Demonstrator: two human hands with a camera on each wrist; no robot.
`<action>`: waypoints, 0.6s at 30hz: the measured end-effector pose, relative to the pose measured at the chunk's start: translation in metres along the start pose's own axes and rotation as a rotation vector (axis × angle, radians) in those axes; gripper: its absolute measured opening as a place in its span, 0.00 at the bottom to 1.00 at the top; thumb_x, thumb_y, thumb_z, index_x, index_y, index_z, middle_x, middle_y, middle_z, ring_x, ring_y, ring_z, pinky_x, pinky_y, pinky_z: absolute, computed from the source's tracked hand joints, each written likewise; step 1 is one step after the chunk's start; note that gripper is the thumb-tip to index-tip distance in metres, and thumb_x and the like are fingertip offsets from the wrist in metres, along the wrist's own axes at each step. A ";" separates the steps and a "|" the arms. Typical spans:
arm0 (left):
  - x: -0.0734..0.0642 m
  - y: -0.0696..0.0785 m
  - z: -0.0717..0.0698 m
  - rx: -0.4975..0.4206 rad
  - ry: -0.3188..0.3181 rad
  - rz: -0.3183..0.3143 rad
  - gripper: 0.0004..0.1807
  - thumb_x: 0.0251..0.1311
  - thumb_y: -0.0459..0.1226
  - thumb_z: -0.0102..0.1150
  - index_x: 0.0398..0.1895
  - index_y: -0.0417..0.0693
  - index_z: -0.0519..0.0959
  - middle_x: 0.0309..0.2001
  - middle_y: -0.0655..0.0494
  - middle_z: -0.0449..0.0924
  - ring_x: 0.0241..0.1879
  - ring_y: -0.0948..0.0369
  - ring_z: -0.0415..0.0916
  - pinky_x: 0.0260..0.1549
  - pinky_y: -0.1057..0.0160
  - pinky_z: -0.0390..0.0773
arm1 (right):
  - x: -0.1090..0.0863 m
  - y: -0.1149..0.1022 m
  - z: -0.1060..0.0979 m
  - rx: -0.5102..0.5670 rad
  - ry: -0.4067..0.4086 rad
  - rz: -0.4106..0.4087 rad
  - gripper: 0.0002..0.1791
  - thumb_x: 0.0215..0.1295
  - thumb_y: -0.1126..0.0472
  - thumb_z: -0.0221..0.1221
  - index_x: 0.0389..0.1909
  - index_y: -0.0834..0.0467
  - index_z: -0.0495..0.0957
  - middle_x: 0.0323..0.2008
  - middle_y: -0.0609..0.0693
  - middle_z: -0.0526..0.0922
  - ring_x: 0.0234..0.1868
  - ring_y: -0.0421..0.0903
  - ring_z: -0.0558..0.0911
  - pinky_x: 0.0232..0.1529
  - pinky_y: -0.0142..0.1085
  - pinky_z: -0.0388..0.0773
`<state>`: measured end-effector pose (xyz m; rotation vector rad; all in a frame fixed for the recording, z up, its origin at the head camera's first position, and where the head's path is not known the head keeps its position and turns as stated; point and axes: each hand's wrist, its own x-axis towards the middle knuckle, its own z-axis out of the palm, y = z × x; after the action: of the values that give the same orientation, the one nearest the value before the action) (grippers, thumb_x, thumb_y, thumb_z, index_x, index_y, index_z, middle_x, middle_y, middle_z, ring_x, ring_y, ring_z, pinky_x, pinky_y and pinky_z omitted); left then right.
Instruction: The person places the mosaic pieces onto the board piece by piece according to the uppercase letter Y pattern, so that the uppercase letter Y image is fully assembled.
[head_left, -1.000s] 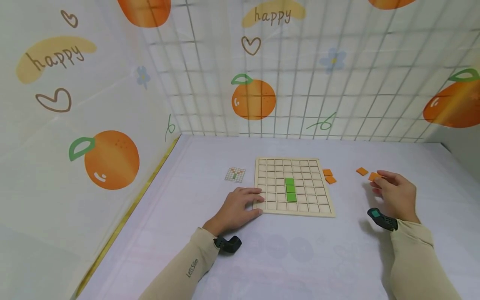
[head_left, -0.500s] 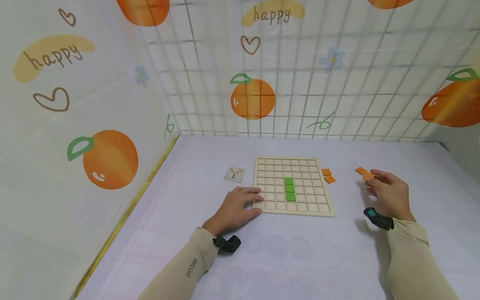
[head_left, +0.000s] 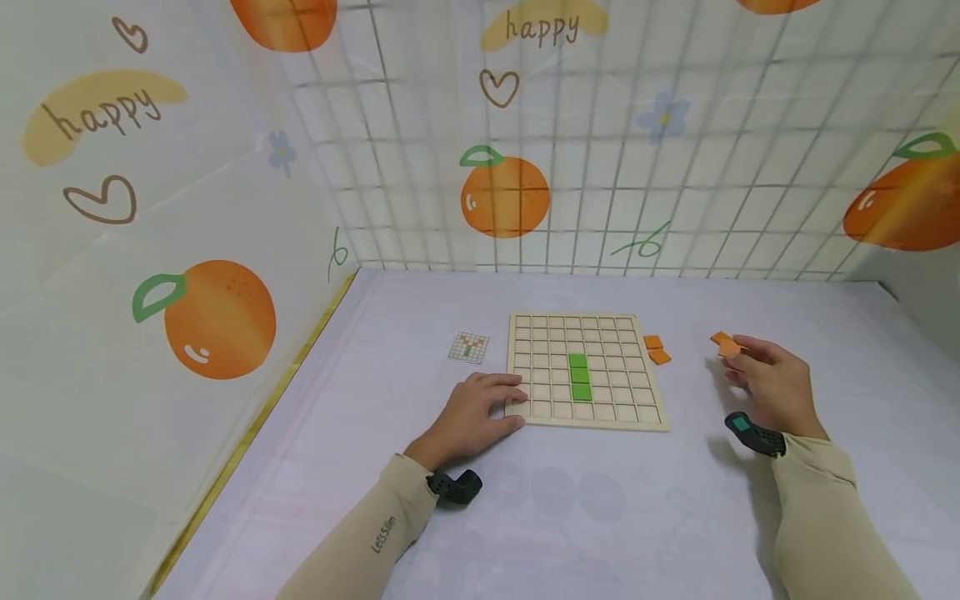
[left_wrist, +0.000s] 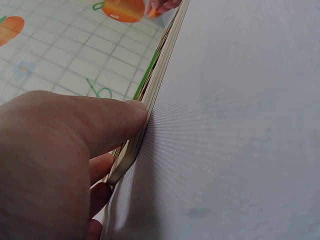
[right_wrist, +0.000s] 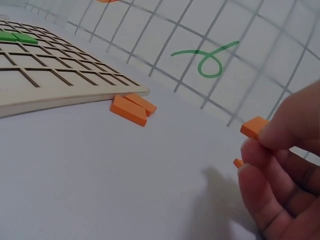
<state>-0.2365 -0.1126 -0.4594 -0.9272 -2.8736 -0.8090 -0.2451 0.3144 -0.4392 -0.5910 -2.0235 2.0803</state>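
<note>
A square wooden grid board (head_left: 609,392) lies flat on the table, with three green tiles (head_left: 581,375) standing in a column in its cells. My left hand (head_left: 465,421) rests at the board's near left corner, fingertips over the left edge; in the left wrist view the thumb (left_wrist: 120,120) touches the front edge. To the right of the board, my right hand (head_left: 776,387) pinches an orange tile (right_wrist: 254,126) between thumb and fingers, above the table. Behind it another orange tile (head_left: 718,337) shows, partly hidden by the held one.
Two orange tiles (head_left: 659,357) lie against the board's right side. Left of the board is a small card (head_left: 468,348) printed with a grid and a coloured pattern. A white sheet (head_left: 420,208) with printed oranges hangs over a wire grid behind the table.
The right hand, with the orange tile pinched in it, has moved left and slightly away, nearer the other loose tile. My left hand stays on the board.
</note>
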 end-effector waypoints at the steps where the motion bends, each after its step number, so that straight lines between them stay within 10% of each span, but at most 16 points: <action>1: 0.000 0.000 0.000 -0.003 -0.002 0.000 0.19 0.65 0.49 0.62 0.57 0.58 0.82 0.68 0.63 0.71 0.66 0.56 0.64 0.62 0.48 0.63 | -0.001 0.000 0.000 0.036 -0.009 -0.006 0.28 0.69 0.66 0.61 0.69 0.63 0.69 0.43 0.43 0.77 0.37 0.39 0.82 0.35 0.28 0.81; 5: 0.000 0.001 -0.001 -0.007 0.002 -0.004 0.19 0.65 0.49 0.62 0.57 0.58 0.82 0.69 0.63 0.71 0.65 0.56 0.64 0.62 0.47 0.63 | -0.002 0.002 0.005 0.118 -0.039 -0.034 0.27 0.67 0.68 0.62 0.66 0.64 0.70 0.42 0.44 0.79 0.35 0.38 0.84 0.35 0.28 0.82; 12: -0.002 0.001 0.000 -0.038 0.012 -0.025 0.18 0.64 0.48 0.63 0.56 0.58 0.83 0.68 0.63 0.71 0.66 0.56 0.64 0.63 0.46 0.62 | -0.002 0.006 0.032 -0.300 -0.074 -0.121 0.27 0.74 0.57 0.55 0.71 0.60 0.67 0.55 0.52 0.77 0.46 0.45 0.81 0.41 0.25 0.79; 18: -0.002 -0.001 0.001 -0.027 0.015 -0.006 0.18 0.64 0.48 0.63 0.56 0.59 0.83 0.68 0.64 0.71 0.65 0.56 0.65 0.62 0.47 0.63 | -0.011 0.008 0.052 -0.392 -0.135 -0.236 0.25 0.74 0.58 0.54 0.68 0.62 0.69 0.58 0.61 0.76 0.45 0.49 0.81 0.41 0.23 0.78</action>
<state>-0.2356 -0.1137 -0.4613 -0.9114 -2.8615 -0.8537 -0.2550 0.2625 -0.4457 -0.2512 -2.4636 1.6419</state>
